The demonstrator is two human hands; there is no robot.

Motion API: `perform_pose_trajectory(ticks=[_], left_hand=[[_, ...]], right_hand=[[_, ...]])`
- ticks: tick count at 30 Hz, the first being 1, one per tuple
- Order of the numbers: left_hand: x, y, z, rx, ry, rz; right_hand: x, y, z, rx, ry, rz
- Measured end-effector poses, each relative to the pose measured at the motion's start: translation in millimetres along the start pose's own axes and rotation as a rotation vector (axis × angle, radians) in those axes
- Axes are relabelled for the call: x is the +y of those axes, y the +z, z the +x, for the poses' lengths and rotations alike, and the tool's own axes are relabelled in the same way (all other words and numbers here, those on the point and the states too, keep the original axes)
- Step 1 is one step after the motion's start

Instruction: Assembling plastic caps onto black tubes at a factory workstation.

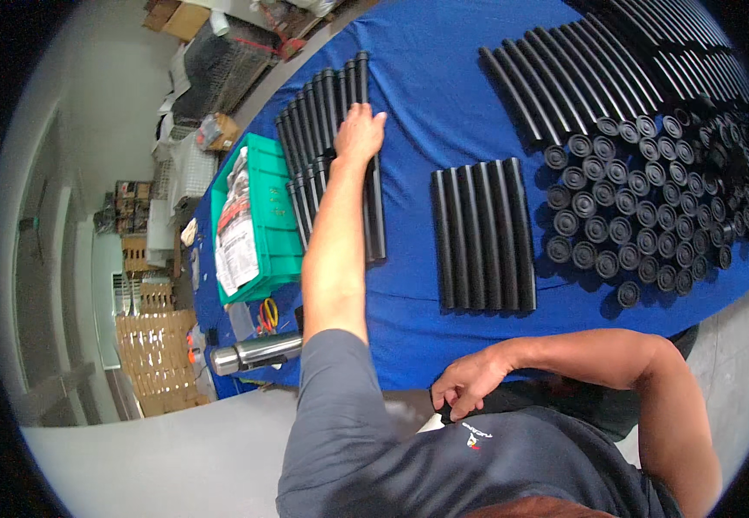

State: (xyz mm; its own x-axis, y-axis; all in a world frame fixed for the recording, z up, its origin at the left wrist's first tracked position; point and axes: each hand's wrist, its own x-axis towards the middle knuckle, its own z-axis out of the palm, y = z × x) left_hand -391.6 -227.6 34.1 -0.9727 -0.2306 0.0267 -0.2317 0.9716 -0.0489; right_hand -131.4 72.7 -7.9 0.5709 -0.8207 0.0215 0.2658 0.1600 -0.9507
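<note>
My left hand (359, 134) stretches across the table to a row of black capped tubes (309, 105). Its thumb and fingers are around the tube at the row's right end, and part of that tube is hidden beneath the hand. More capped tubes (304, 207) lie nearer me, partly covered by my forearm. At the table's front edge, close to my waist, is my right hand (471, 384). Its fingers are curled together, and a dark thing with a white bit shows beneath them; I cannot make out what it is.
A green crate (275, 220) with newspaper stands left of the tubes. Nearer are scissors (268, 315) and a steel flask (258, 352). Plain black tubes (482, 237) lie mid-table, more tubes (569, 82) farther back. Many round black caps (629, 203) cover the right side.
</note>
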Motion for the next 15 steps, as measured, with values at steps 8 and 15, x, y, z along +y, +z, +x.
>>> perform_pose_trajectory(ticks=[8,15], left_hand=[[-2.5,-51.6,-93.4,0.484,0.140,-0.588],[-16.2,-26.5,-264.4,0.518,0.044,-0.401]], right_hand=[[-14.4,0.5,-2.6,-0.012,-0.012,-0.037],[-11.4,-2.3,-2.3,-0.054,0.004,0.002]])
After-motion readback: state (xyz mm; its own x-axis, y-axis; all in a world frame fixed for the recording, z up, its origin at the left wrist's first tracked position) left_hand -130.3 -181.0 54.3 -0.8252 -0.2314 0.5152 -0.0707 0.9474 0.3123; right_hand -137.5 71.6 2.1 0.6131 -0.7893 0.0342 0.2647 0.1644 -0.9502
